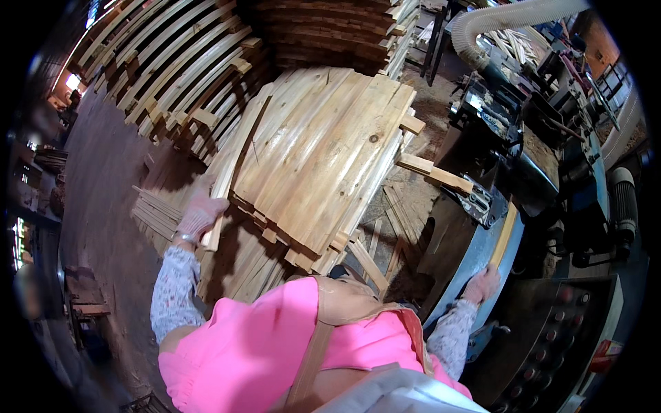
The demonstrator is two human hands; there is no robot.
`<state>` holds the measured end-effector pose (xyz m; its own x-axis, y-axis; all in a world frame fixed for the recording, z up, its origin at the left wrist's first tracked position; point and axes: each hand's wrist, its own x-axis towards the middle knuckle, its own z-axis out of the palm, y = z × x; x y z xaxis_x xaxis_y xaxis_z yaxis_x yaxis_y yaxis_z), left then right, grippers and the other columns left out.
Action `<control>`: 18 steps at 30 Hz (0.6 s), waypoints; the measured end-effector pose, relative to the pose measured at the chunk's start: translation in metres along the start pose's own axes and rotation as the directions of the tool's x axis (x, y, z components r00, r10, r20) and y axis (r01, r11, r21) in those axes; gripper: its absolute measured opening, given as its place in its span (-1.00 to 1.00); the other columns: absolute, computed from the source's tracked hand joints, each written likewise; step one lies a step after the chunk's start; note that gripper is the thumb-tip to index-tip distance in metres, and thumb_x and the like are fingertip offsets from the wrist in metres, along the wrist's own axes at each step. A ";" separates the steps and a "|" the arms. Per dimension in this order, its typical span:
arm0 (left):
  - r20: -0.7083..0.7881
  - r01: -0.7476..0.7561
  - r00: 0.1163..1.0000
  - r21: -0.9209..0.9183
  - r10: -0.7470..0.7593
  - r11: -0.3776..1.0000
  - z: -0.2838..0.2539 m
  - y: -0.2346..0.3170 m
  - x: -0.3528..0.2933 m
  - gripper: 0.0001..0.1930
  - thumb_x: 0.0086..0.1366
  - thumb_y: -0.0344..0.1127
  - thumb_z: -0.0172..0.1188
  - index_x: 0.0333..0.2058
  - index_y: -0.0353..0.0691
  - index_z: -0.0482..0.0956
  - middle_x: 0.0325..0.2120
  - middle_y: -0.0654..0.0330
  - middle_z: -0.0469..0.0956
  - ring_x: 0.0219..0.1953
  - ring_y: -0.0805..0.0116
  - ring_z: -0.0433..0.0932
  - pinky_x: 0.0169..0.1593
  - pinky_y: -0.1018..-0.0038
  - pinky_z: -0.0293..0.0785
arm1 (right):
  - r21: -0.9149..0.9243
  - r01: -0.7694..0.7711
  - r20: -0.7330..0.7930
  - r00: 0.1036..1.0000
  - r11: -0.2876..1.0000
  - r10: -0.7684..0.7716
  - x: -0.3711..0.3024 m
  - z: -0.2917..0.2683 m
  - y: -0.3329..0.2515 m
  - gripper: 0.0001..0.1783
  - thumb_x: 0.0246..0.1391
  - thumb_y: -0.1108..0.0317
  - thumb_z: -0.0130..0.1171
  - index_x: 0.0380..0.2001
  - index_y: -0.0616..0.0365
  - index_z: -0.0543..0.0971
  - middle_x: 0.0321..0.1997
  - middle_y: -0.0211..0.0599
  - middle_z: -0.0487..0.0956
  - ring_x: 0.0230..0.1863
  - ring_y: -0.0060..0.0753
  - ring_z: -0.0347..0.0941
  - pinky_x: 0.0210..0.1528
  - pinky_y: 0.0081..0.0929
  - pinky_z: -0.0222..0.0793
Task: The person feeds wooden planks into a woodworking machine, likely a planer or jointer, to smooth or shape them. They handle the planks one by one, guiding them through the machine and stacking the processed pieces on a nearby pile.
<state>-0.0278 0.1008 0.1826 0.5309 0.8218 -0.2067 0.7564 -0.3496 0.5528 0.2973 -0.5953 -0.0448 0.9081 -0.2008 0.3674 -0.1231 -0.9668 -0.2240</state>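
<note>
Left hand [200, 213] grips plank [231, 165] | right hand [482, 283] on strip [505, 233]

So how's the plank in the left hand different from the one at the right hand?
The left plank is gripped by the left hand at its near end and lies along the edge of the board stack; the right plank lies on the blue machine table with the right hand pressed at its end. The left one looks longer and paler, the right one shorter and more yellow. Both are narrow bare wood, and both hands wear gloves.
</note>
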 end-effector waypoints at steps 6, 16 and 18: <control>-0.207 -0.621 0.779 -0.392 0.592 0.679 0.018 0.058 -0.014 -0.12 0.16 -0.25 0.34 0.47 -0.24 0.25 0.25 0.09 0.49 0.12 0.32 0.53 0.16 0.36 0.55 | 0.625 -0.179 0.239 0.970 0.760 0.033 0.069 -0.044 -0.136 -0.56 0.29 0.22 0.18 0.11 0.25 0.71 -0.03 0.09 0.76 -0.09 -0.06 0.68 0.06 -0.21 0.53; 0.169 -0.795 0.193 -0.551 0.967 0.255 0.211 0.295 -0.094 -0.47 0.38 -0.22 0.31 0.28 -0.24 0.51 0.06 -0.19 0.57 0.11 -0.21 0.56 0.17 0.07 0.53 | 0.994 -0.093 0.113 0.881 0.065 -0.459 -0.063 -0.145 -0.237 0.01 0.19 0.59 0.28 0.63 0.16 0.06 0.63 -0.04 0.22 0.58 -0.23 0.20 0.55 -0.28 0.19; 0.323 -0.874 0.173 -0.385 0.930 0.296 0.212 0.309 -0.092 -0.28 0.24 -0.09 0.43 0.32 -0.22 0.44 0.09 -0.21 0.53 0.19 -0.22 0.49 0.30 0.05 0.43 | 0.926 -0.116 0.175 0.975 0.359 -0.136 -0.093 -0.137 -0.179 -0.08 0.20 0.52 0.34 0.58 0.22 0.20 0.60 0.00 0.29 0.56 -0.10 0.26 0.55 -0.22 0.22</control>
<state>0.2375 -0.1783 0.2016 0.9192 -0.3283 0.2177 -0.3869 -0.6488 0.6553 0.1795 -0.4254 0.0846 0.9724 -0.0366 0.2306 0.2208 -0.1767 -0.9592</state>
